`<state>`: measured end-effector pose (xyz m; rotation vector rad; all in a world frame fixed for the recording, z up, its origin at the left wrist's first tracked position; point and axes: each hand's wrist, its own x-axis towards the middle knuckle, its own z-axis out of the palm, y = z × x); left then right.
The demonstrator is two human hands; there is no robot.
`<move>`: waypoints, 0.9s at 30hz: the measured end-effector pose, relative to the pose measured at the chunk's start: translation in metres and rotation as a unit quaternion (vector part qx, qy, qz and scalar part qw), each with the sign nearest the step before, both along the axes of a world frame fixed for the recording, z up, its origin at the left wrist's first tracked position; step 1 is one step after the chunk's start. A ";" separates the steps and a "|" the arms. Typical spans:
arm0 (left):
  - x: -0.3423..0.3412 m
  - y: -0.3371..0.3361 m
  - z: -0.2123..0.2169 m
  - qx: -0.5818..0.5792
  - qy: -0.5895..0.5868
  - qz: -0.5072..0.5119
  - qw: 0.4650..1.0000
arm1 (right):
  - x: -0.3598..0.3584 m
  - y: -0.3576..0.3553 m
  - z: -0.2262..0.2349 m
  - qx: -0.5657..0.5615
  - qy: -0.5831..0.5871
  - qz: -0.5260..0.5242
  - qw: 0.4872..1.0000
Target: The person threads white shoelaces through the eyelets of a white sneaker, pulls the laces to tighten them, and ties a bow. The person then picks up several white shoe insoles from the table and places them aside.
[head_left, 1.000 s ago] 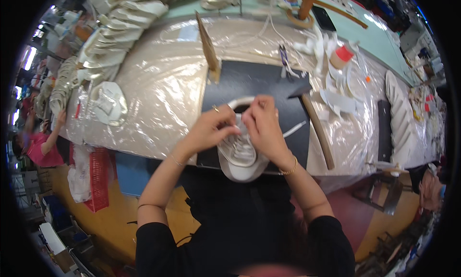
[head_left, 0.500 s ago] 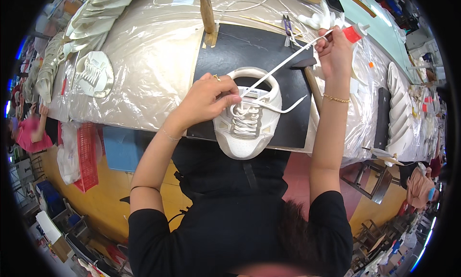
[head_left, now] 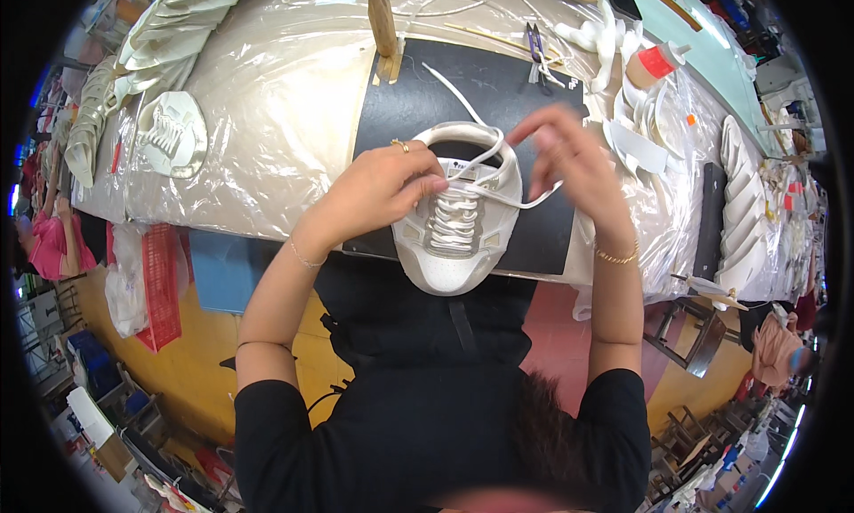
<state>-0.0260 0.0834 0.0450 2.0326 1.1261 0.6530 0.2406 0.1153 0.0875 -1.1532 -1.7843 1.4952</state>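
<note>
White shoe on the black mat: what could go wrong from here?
The white shoe overhangs the near edge of the black mat, so a pull that way might slide it off. One lace end lies loose past the heel and could tangle. The right hand is blurred beside the other lace end; whether it grips is unclear, so that end might slip.

White sneaker (head_left: 449, 275) on black mat (head_left: 391, 113), left hand (head_left: 382, 186) pinching laces (head_left: 455, 224), right hand (head_left: 574, 168) blurred nearby

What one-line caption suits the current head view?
Left hand at the laces of a white sneaker on a black mat, right hand blurred beside it.
</note>
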 end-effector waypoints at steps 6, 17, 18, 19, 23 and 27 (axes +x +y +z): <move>0.007 -0.003 0.001 0.014 0.042 0.027 0.999 | -0.027 -0.015 -0.028 0.133 -0.168 0.074 0.974; -0.007 -0.014 -0.011 0.049 -0.112 0.100 0.988 | -0.013 -0.014 -0.043 0.215 -0.147 0.011 0.965; -0.009 -0.019 -0.014 0.009 -0.176 0.136 0.975 | -0.011 -0.013 -0.040 0.201 -0.133 -0.007 0.971; -0.011 -0.024 -0.018 -0.034 -0.289 0.183 0.939 | -0.009 -0.013 -0.035 0.180 -0.123 -0.026 0.976; -0.006 -0.053 -0.029 -0.195 -0.528 0.268 0.782 | -0.010 -0.006 -0.011 0.149 -0.092 -0.073 0.982; 0.026 -0.096 -0.032 -0.412 -0.652 0.153 0.618 | -0.023 0.008 0.007 0.170 -0.091 -0.067 0.979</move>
